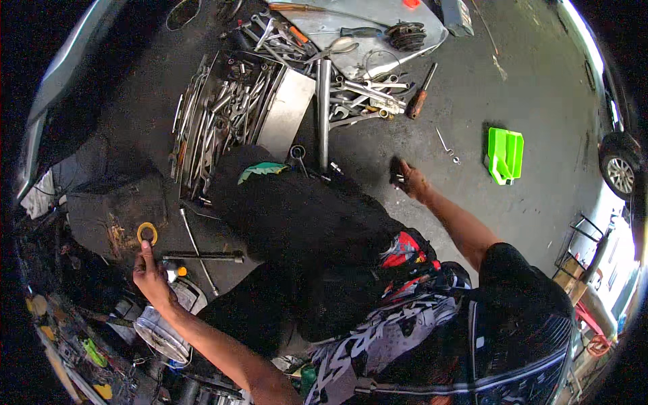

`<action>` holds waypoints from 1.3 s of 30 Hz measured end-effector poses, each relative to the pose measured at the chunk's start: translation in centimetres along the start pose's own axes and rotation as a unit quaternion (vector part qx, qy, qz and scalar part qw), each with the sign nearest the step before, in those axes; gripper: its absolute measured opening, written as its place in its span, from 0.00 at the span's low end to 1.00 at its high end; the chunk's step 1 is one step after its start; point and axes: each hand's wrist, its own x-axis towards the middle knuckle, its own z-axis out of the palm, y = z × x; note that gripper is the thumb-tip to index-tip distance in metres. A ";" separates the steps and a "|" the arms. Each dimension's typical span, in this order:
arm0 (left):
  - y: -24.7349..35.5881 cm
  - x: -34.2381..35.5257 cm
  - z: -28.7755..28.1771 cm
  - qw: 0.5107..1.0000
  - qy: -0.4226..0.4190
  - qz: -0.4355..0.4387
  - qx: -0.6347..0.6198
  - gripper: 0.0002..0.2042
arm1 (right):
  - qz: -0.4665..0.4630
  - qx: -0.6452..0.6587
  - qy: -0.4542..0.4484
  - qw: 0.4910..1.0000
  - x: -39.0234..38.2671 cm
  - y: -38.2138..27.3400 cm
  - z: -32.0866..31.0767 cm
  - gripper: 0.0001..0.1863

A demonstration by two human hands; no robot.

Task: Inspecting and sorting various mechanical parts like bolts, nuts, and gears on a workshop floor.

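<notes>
My left hand (pixel 151 275) is raised at the left, its fingers pinched on the lower edge of a yellow ring (pixel 154 233). The ring's dark middle shows above my fingertips. Out over the floor, my right hand (pixel 413 183) has its fingers curled around something small, dark and partly shiny that I cannot make out. Further right of that hand lie a thin metal tool (pixel 444 143) and a bright green plastic tray (pixel 496 152). Below the yellow ring, a four-way lug wrench (pixel 197 251) rests on the floor close to my left hand.
An open toolbox (pixel 287 115) full of wrenches stands ahead, with a metal pipe (pixel 325 111) beside it. More wrenches (pixel 368 101) and a wooden-handled screwdriver (pixel 420 101) lie to its right. A grey metal sheet (pixel 317 23) is beyond. Car parts crowd the lower left; a car wheel (pixel 618 174) shows far right.
</notes>
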 end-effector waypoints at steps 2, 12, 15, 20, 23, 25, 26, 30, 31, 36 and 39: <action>-0.2 0.3 0.0 0.998 -0.004 0.040 0.044 0.14 | 0.008 0.017 0.018 1.000 0.0 -0.6 1.2 0.31; -0.2 0.4 -1.9 0.996 0.021 0.068 0.058 0.16 | -0.015 0.199 0.091 0.976 2.6 -10.5 -5.1 0.17; 0.3 0.0 -2.0 0.998 0.027 0.029 0.057 0.16 | -0.171 0.254 0.168 0.937 8.6 -18.2 -9.4 0.16; 0.8 0.2 -2.2 0.999 0.006 0.014 0.038 0.16 | -0.362 0.118 0.285 0.880 19.4 -32.1 -15.9 0.21; 0.6 0.0 -2.6 0.999 0.017 -0.003 0.036 0.16 | -0.339 0.034 0.259 0.904 25.2 -37.4 -16.2 0.24; 0.3 -0.4 -2.8 0.998 0.027 0.017 0.047 0.16 | -0.362 -0.087 0.255 0.892 28.1 -38.8 -15.3 0.17; 0.2 -0.6 -2.9 0.999 0.034 0.015 0.032 0.16 | -0.383 -0.072 0.276 0.879 29.2 -39.2 -15.0 0.17; -0.3 -1.3 -3.5 0.999 0.049 0.002 0.007 0.15 | -0.401 0.024 0.300 0.865 26.4 -36.4 -13.5 0.18; -0.3 -1.4 -3.7 0.999 0.050 -0.010 0.020 0.14 | -0.437 0.121 0.335 0.826 24.3 -34.8 -13.4 0.18; -0.8 -2.2 -3.5 0.998 0.055 0.000 -0.007 0.13 | -0.276 0.205 0.192 0.919 11.8 -23.7 -8.5 0.13; -1.1 -3.1 -3.5 0.998 0.049 -0.010 0.023 0.14 | -0.239 0.118 0.124 0.956 7.9 -18.8 -3.4 0.17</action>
